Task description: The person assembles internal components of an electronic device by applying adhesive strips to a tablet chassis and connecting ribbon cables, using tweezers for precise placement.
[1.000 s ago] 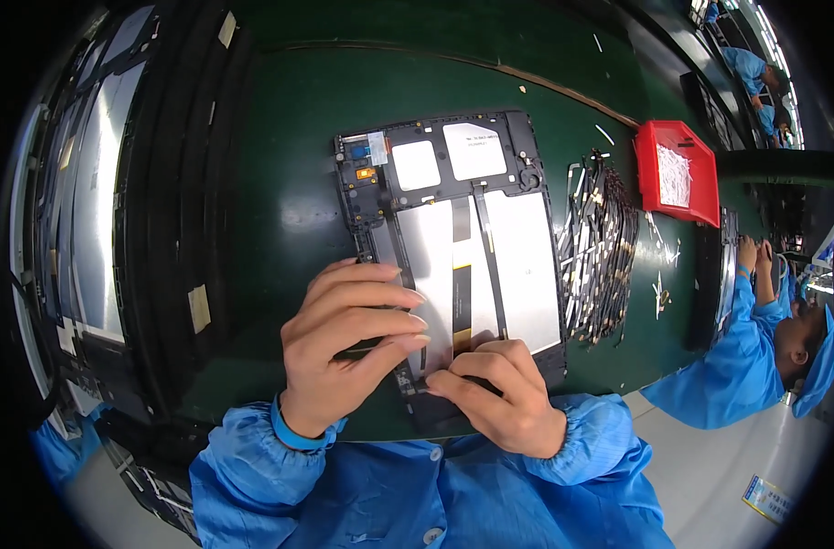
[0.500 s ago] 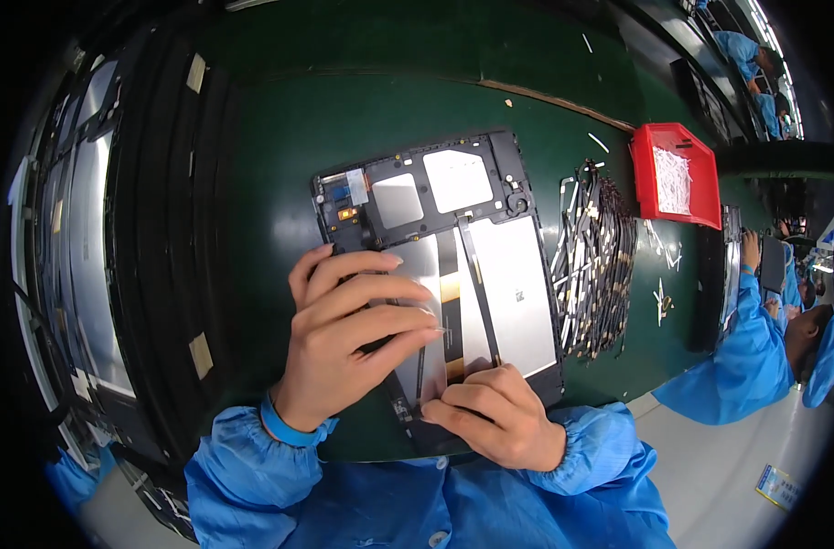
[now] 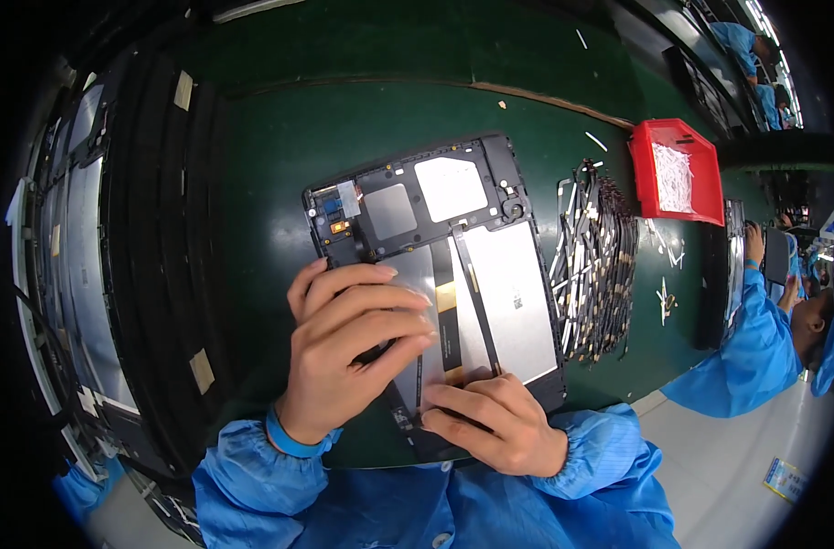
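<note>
Tablet (image 3: 495, 297), its back off and silver and black insides showing, lies slightly turned on a dark green counter (image 3: 279, 137), close to the person's body. To its right are a heap of thin strips (image 3: 600, 265) and a red bin (image 3: 709, 188) holding white slips (image 3: 675, 178). Dark stacked panels (image 3: 151, 274) line the left; at right, a co-worker in blue (image 3: 742, 366) sits above a pale floor (image 3: 700, 457). The left hand (image 3: 353, 352) arches over the tablet's left side, fingers apart. The right hand (image 3: 495, 421) bends low over its near end, fingers curled; whether they pinch anything cannot be told.
</note>
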The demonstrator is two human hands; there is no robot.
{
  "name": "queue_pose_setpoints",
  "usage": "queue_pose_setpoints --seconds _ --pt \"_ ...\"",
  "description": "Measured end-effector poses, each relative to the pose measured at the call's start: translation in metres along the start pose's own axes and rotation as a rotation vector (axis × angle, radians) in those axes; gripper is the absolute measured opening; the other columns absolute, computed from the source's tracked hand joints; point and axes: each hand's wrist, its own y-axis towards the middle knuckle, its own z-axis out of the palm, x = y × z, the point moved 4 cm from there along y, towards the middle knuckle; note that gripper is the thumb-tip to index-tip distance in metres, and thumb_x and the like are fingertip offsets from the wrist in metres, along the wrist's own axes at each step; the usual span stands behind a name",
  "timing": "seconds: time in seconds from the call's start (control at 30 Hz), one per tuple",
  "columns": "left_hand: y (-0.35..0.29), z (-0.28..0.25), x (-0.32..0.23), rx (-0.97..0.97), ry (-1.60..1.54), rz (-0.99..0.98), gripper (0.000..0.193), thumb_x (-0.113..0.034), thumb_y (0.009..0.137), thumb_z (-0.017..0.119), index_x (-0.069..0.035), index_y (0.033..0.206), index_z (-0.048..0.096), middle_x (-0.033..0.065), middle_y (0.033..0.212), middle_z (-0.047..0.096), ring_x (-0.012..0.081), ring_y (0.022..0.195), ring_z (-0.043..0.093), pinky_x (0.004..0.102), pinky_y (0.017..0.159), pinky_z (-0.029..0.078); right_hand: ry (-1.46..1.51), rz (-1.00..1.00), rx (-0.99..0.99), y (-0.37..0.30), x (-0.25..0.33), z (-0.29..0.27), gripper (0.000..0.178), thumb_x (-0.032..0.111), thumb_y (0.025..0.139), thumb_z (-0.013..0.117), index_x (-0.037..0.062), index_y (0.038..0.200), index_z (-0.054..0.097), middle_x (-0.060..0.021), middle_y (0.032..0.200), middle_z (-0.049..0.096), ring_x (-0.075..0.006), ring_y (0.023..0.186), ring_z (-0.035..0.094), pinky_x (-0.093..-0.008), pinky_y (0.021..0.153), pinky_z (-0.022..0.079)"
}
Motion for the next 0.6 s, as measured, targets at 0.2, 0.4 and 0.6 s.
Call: queue_pose_setpoints --seconds 0.2,0.4,0.6 --pt "-0.005 0.002 0.001 -0.070 -0.166 -0.034 0.056 -0.011 0.065 0.079 -0.011 0.118 0.058 0.0146 0.133 0.043 0.0297 0.119 0.044 0.0432 0.102 0.028 -0.046 -0.028 -0.009 0.000 0.003 -0.001 0.021 0.011 0.069 0.064 0.0044 0.089 0.066 -0.0056 0.122 0.057 -0.0162 0.085 0.053 -0.0290 0.067 0.042" --pt "-0.045 -0.007 -0.004 0.161 0.290 0.043 0.051 -0.062 0.086 0.040 -0.030 0.120 0.061 0.0185 0.143 0.029 0.0424 0.131 0.018 0.0505 0.105 0.014 -0.092 -0.012 0.085 0.008 0.012 -0.014 0.024 0.010 0.069 0.063 0.0013 0.091 0.062 -0.0087 0.116 0.058 -0.0196 0.089 0.054 -0.0298 0.072 0.045" --pt "-0.022 -0.006 -0.001 0.168 0.355 0.016 0.063 -0.067 0.087 0.025 -0.027 0.118 0.063 0.0203 0.144 0.027 0.0440 0.132 0.018 0.0513 0.106 0.014 0.039 0.094 0.146 0.016 0.009 -0.023 0.034 0.030 0.082 0.064 0.0018 0.100 0.058 -0.0044 0.070 0.051 -0.0182 0.061 0.055 -0.0295 0.055 0.047"
